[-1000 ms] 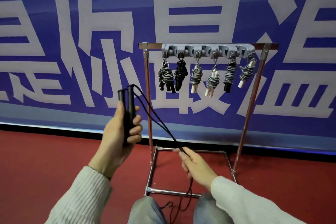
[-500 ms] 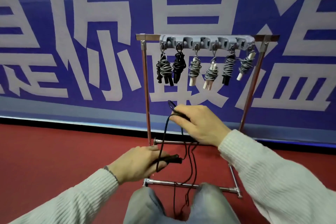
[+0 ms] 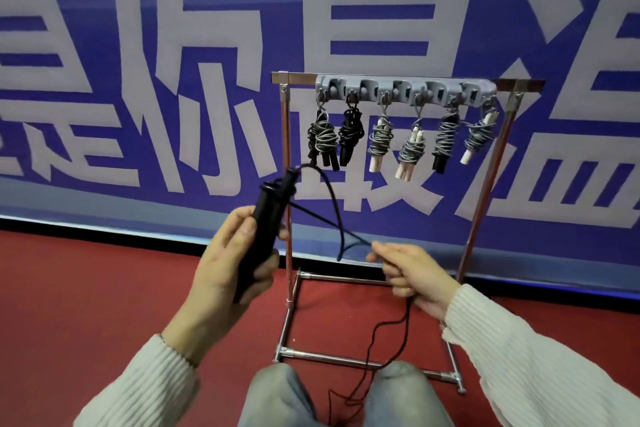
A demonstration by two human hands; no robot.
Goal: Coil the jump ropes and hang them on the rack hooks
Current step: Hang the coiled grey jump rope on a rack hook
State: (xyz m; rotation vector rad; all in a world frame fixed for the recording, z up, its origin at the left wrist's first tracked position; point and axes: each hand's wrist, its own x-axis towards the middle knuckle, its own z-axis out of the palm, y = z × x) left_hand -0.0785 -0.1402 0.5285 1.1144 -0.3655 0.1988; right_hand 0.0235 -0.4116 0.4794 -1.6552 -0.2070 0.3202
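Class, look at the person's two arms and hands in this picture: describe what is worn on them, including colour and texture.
Both arms wear long, pale cream sleeves of ribbed knit, the left sleeve and right sleeve ending in cuffs at the wrists. The left hand and right hand are bare: no gloves, rings or watch can be seen.

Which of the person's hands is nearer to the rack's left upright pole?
Left. The left hand, gripping the black handles, sits right beside the left upright pole; its fingertips overlap it in view. The right hand, pinching the cord, is farther off, between the uprights.
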